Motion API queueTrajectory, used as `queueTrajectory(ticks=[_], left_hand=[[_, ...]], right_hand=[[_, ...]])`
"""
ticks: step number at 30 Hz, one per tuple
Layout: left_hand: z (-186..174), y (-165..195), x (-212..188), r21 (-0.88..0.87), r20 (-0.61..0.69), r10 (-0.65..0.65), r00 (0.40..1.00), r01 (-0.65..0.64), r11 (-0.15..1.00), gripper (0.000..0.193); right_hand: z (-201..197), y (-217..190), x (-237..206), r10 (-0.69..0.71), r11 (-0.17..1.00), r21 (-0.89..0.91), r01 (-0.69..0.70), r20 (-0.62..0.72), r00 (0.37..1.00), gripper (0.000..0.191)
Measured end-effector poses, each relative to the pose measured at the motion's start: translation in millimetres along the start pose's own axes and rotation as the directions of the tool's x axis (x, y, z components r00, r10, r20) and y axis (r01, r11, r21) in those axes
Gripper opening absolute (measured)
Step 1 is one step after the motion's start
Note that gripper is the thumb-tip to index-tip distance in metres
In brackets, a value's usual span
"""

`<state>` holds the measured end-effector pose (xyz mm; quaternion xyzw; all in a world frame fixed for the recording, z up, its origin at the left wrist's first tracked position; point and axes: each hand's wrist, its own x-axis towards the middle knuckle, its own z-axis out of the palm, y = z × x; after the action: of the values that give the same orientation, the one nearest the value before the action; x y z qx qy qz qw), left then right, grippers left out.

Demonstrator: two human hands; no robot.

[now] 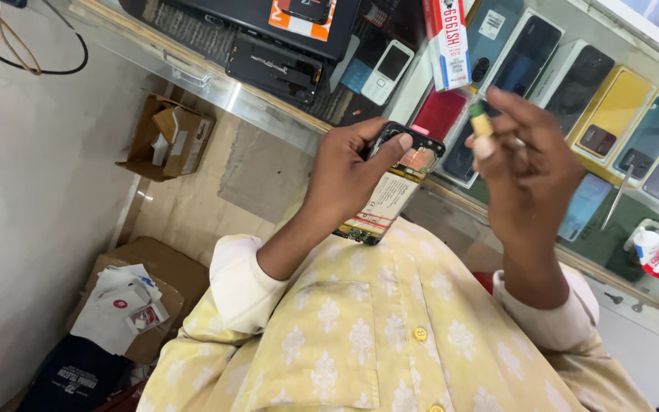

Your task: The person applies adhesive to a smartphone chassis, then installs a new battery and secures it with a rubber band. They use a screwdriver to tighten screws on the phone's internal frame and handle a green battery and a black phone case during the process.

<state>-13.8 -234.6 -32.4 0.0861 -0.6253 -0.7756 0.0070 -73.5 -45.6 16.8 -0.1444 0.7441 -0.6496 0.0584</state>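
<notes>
My left hand (348, 179) grips an opened mobile phone (392, 188) with its back cover off, so the white battery and circuit parts show; my thumb rests on its upper edge. My right hand (532, 172) is raised just right of the phone and pinches a small tool with a green and white handle (481, 131) between thumb and fingers. The tool's tip is hidden behind my fingers. Both hands hover above my lap, in front of a glass counter (268, 114).
The glass display counter holds several boxed phones (612, 114) and handsets (387, 72). A small white bottle (648, 246) and a metal tweezer (616, 200) lie on the glass at right. Open cardboard boxes (165, 137) and papers (120, 309) sit on the floor at left.
</notes>
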Motion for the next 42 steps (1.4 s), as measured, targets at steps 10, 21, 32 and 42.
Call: queueTrajectory(ticks=[10, 21, 32, 42], left_hand=[[15.0, 17.4, -3.6, 0.249, -0.083, 0.151, 0.985, -0.126, 0.96, 0.015], [27.2, 27.0, -6.3, 0.426, -0.127, 0.218, 0.968, -0.145, 0.893, 0.02], [29.0, 24.4, -7.0, 0.49, -0.123, 0.244, 0.962, -0.155, 0.858, 0.019], [33.5, 14.9, -10.4, 0.558, -0.116, 0.26, 0.959, -0.154, 0.816, 0.021]], right_hand=[[-23.2, -15.0, -42.6, -0.288, 0.763, -0.572, 0.301, 0.116, 0.951, 0.021], [-24.3, -31.3, -42.8, -0.202, 0.755, -0.62, 0.212, 0.087, 0.975, 0.024], [-26.7, -33.1, -41.1, -0.193, 0.716, -0.67, 0.194, 0.078, 0.978, 0.018], [-22.4, -33.8, -27.2, -0.18, 0.596, -0.779, 0.195, 0.107, 0.978, 0.016]])
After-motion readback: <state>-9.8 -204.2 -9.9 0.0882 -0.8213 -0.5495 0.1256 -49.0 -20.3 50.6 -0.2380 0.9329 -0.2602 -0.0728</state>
